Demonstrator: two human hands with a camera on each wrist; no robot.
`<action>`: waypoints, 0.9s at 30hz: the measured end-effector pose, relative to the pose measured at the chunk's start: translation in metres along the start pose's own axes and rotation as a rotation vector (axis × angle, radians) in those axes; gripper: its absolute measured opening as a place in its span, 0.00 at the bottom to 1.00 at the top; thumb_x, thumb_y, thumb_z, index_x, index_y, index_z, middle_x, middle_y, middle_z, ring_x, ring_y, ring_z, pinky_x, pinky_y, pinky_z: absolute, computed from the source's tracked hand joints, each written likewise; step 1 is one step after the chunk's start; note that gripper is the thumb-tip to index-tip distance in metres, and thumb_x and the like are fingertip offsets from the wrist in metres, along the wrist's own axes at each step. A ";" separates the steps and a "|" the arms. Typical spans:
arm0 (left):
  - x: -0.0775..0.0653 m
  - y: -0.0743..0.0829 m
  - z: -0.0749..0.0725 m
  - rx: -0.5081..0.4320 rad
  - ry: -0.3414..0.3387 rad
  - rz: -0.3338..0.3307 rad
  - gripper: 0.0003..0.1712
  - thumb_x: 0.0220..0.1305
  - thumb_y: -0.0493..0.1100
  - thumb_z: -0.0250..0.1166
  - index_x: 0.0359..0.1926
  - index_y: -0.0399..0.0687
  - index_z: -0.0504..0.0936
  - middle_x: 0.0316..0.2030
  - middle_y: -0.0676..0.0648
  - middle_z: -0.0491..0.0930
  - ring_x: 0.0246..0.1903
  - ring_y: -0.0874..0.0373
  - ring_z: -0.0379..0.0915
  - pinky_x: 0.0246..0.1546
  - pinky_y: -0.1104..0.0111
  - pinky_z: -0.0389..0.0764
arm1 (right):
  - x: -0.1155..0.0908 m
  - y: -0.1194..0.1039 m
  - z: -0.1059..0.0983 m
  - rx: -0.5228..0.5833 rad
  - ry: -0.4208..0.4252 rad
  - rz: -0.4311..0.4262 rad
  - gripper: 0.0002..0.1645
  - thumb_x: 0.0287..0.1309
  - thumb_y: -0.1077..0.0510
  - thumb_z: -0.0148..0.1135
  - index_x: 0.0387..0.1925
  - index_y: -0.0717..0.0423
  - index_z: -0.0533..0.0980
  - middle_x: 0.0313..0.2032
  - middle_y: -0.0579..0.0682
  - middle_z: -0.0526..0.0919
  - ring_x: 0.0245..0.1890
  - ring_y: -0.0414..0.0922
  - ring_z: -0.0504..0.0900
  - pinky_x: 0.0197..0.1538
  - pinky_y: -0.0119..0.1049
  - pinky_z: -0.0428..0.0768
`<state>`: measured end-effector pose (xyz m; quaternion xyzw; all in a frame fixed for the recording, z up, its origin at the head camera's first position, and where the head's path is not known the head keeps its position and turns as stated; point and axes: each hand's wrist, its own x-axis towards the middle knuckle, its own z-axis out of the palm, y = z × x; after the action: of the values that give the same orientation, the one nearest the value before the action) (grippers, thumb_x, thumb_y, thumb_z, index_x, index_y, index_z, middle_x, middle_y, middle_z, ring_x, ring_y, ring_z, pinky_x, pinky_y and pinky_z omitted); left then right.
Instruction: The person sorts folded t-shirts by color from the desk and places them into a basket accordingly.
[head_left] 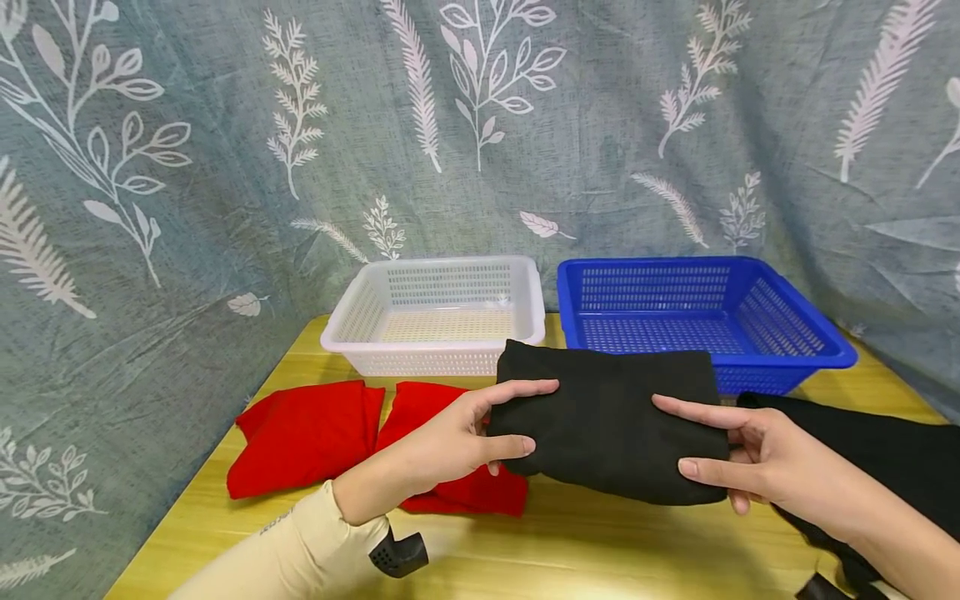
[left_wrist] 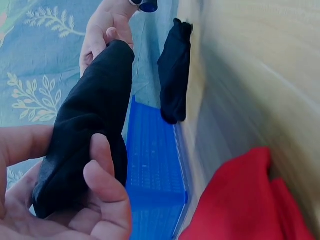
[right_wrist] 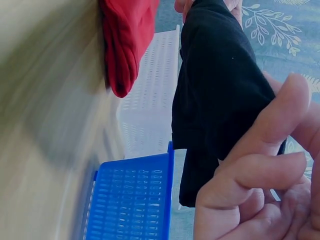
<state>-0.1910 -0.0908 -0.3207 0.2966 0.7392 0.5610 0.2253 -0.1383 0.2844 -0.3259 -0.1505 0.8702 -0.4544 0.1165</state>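
Observation:
A folded black cloth (head_left: 607, 425) is held up above the table, its flat side facing the head camera. My left hand (head_left: 468, 429) grips its left end, with thumb and index finger lying over the front. At the opposite end my right hand (head_left: 765, 458) holds it the same way, other fingers behind. The left wrist view shows the black cloth (left_wrist: 90, 120) edge-on as a thick fold between thumb and fingers. In the right wrist view its layers (right_wrist: 215, 85) hang with a loose lower corner beside the fingers.
Two folded red cloths (head_left: 307, 433) lie on the wooden table (head_left: 600, 550) at left, one partly behind my left hand. A white basket (head_left: 435, 358) and a blue basket (head_left: 780, 358) stand at the back. More black cloth (head_left: 885, 450) lies at right, and a patterned curtain (head_left: 480, 200) hangs behind.

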 end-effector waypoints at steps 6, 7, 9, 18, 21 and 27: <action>0.003 0.000 -0.010 0.003 0.034 0.017 0.38 0.75 0.39 0.68 0.78 0.75 0.70 0.59 0.46 0.86 0.46 0.56 0.83 0.35 0.68 0.83 | 0.013 -0.008 -0.004 0.006 0.010 -0.014 0.42 0.73 0.53 0.69 0.82 0.33 0.64 0.16 0.44 0.70 0.21 0.51 0.81 0.21 0.43 0.69; 0.003 0.000 -0.012 0.003 0.039 0.015 0.38 0.75 0.39 0.68 0.78 0.76 0.70 0.60 0.47 0.86 0.46 0.55 0.83 0.35 0.68 0.83 | 0.015 -0.010 -0.005 0.001 0.014 -0.022 0.42 0.74 0.53 0.69 0.82 0.33 0.63 0.17 0.44 0.71 0.21 0.51 0.81 0.21 0.42 0.69; 0.004 0.000 -0.015 -0.001 0.048 0.014 0.38 0.75 0.39 0.68 0.78 0.77 0.70 0.61 0.47 0.85 0.48 0.55 0.83 0.36 0.68 0.82 | 0.018 -0.013 -0.007 -0.010 0.026 -0.025 0.42 0.73 0.52 0.69 0.82 0.32 0.64 0.17 0.46 0.72 0.22 0.52 0.81 0.21 0.42 0.69; 0.009 0.001 -0.029 -0.022 0.086 0.053 0.38 0.75 0.38 0.68 0.78 0.74 0.70 0.64 0.46 0.83 0.51 0.55 0.82 0.35 0.70 0.81 | 0.033 -0.027 -0.010 -0.028 0.066 -0.019 0.43 0.70 0.48 0.72 0.81 0.29 0.66 0.19 0.48 0.71 0.23 0.53 0.81 0.28 0.41 0.75; 0.010 0.000 -0.033 -0.024 0.094 0.055 0.39 0.75 0.37 0.67 0.79 0.72 0.69 0.67 0.46 0.81 0.52 0.55 0.82 0.35 0.69 0.81 | 0.040 -0.028 -0.009 -0.003 0.055 -0.018 0.43 0.69 0.48 0.73 0.81 0.29 0.66 0.18 0.45 0.66 0.22 0.51 0.80 0.27 0.40 0.75; 0.011 -0.001 -0.044 -0.012 0.111 0.067 0.40 0.75 0.36 0.67 0.81 0.70 0.68 0.70 0.44 0.78 0.51 0.53 0.81 0.35 0.69 0.81 | 0.053 -0.035 -0.007 0.033 0.042 -0.036 0.43 0.68 0.48 0.74 0.80 0.30 0.67 0.17 0.42 0.62 0.21 0.48 0.79 0.25 0.40 0.73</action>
<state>-0.2284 -0.1140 -0.3098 0.2884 0.7367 0.5884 0.1670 -0.1846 0.2517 -0.2968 -0.1547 0.8620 -0.4737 0.0925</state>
